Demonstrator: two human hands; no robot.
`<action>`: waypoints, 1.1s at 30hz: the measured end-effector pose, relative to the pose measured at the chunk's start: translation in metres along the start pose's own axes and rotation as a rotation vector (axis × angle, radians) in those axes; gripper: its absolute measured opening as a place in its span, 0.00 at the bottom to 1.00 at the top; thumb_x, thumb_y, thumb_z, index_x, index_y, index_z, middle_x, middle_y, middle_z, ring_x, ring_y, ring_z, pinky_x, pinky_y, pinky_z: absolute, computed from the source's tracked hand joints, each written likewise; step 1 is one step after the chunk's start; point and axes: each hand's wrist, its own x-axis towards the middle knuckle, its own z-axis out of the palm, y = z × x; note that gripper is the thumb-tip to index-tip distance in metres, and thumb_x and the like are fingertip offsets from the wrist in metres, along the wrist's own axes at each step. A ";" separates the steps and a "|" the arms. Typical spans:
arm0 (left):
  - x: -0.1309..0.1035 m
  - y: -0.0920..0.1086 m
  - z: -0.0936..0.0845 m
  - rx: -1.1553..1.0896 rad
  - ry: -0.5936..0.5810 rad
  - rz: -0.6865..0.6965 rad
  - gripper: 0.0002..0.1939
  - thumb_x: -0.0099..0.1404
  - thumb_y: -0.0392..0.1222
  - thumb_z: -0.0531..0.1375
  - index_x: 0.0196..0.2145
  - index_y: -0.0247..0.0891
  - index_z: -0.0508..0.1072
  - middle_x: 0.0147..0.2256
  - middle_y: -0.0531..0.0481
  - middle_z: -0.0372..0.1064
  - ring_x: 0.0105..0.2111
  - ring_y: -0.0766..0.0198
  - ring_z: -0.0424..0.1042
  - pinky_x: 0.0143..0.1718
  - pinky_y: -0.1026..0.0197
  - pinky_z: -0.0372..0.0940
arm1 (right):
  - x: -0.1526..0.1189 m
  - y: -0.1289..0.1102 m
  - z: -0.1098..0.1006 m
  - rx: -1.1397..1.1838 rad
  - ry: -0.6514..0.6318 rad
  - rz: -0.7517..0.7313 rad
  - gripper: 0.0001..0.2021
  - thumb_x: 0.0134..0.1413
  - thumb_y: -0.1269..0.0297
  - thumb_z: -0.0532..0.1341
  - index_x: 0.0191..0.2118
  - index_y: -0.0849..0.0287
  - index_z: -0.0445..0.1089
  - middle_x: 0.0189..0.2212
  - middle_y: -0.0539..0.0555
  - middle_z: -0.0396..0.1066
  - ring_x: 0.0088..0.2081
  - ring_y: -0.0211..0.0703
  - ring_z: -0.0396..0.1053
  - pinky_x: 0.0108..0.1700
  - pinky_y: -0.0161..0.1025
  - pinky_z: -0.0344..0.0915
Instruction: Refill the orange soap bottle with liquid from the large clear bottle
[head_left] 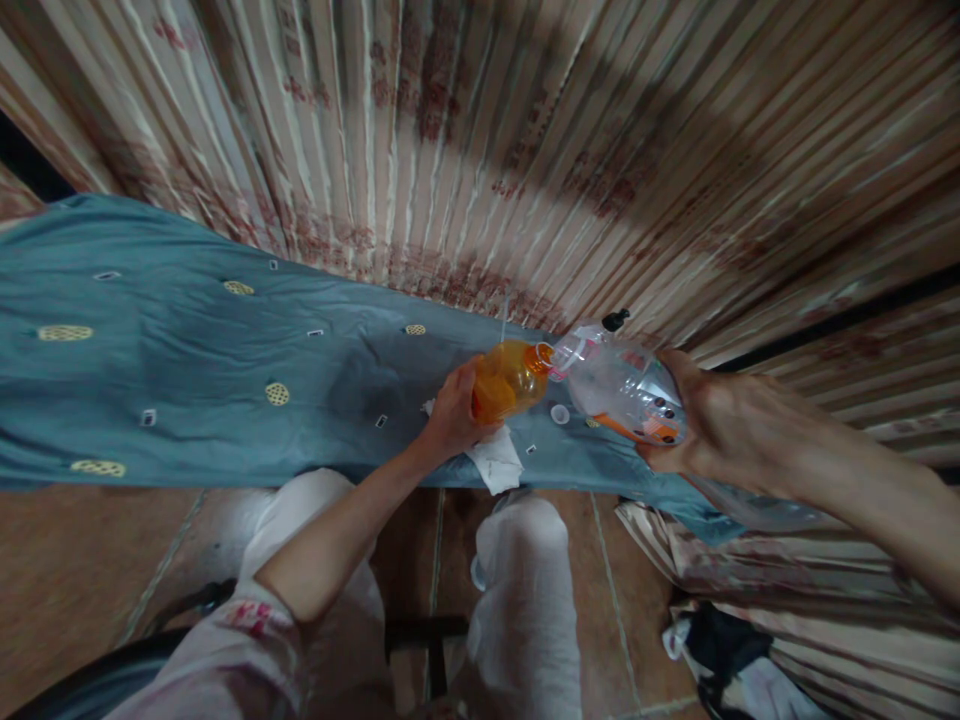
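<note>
My left hand (454, 410) is wrapped round an orange translucent bottle (510, 380), tilted with its neck toward the right. In my right hand (694, 415) is a large clear plastic bottle (622, 385) with an orange and black label, held on its side. The mouths of the two bottles meet, or nearly so, above the cloth-covered table. Whether liquid passes between them is too small to tell. Under my left hand lies a crumpled white tissue (496, 462). A small white cap (559, 413) rests on the cloth below the bottle necks.
A teal cloth with pineapple prints (187, 370) covers the long table. Behind it hangs a pleated floral curtain (450, 150). A black pump top (616, 320) shows behind the clear bottle. Dark and white fabric (727, 650) lies low at the right.
</note>
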 end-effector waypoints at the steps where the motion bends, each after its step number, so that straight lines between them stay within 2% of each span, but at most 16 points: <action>1: 0.000 0.000 0.000 0.002 0.004 0.002 0.48 0.46 0.39 0.69 0.61 0.36 0.50 0.56 0.35 0.60 0.56 0.45 0.62 0.58 0.42 0.60 | 0.000 0.000 0.000 0.004 0.001 0.005 0.26 0.44 0.52 0.58 0.50 0.57 0.57 0.20 0.52 0.69 0.24 0.53 0.70 0.25 0.41 0.58; 8: 0.001 0.002 0.000 -0.006 0.006 -0.014 0.48 0.45 0.38 0.70 0.60 0.36 0.52 0.56 0.35 0.61 0.56 0.46 0.63 0.58 0.43 0.60 | 0.003 0.004 0.002 0.027 -0.060 0.019 0.30 0.46 0.44 0.57 0.50 0.60 0.57 0.20 0.52 0.69 0.24 0.53 0.71 0.24 0.39 0.55; 12: 0.001 0.003 -0.001 -0.002 -0.003 -0.020 0.48 0.46 0.38 0.70 0.60 0.37 0.51 0.56 0.36 0.61 0.56 0.46 0.63 0.58 0.43 0.60 | 0.002 0.003 -0.001 0.019 -0.052 -0.005 0.27 0.47 0.47 0.57 0.48 0.62 0.59 0.19 0.52 0.67 0.22 0.50 0.69 0.23 0.37 0.52; 17: 0.001 0.003 -0.001 -0.011 0.002 -0.008 0.48 0.46 0.38 0.69 0.61 0.37 0.51 0.56 0.36 0.61 0.56 0.46 0.63 0.58 0.42 0.59 | 0.002 0.002 0.001 0.010 -0.020 0.004 0.28 0.46 0.47 0.57 0.48 0.62 0.59 0.17 0.50 0.64 0.22 0.51 0.68 0.23 0.36 0.50; 24: 0.000 0.002 -0.001 -0.005 -0.003 -0.022 0.48 0.46 0.38 0.69 0.61 0.39 0.51 0.56 0.37 0.60 0.56 0.47 0.62 0.59 0.43 0.59 | 0.002 0.001 -0.003 0.016 -0.072 0.010 0.27 0.46 0.47 0.57 0.47 0.62 0.60 0.17 0.49 0.63 0.22 0.49 0.68 0.23 0.36 0.52; 27: 0.000 0.002 -0.001 -0.012 0.003 -0.005 0.48 0.46 0.38 0.69 0.61 0.37 0.50 0.56 0.36 0.60 0.56 0.46 0.62 0.58 0.43 0.59 | 0.002 0.000 -0.004 0.008 -0.068 0.014 0.26 0.46 0.48 0.57 0.47 0.62 0.59 0.17 0.49 0.63 0.22 0.50 0.69 0.24 0.37 0.53; 33: 0.001 0.003 -0.001 -0.011 -0.007 -0.031 0.48 0.46 0.38 0.69 0.61 0.39 0.51 0.57 0.37 0.60 0.57 0.46 0.62 0.59 0.43 0.59 | 0.002 0.001 -0.002 -0.007 -0.057 0.016 0.26 0.46 0.48 0.57 0.47 0.62 0.59 0.17 0.50 0.64 0.22 0.51 0.69 0.23 0.37 0.52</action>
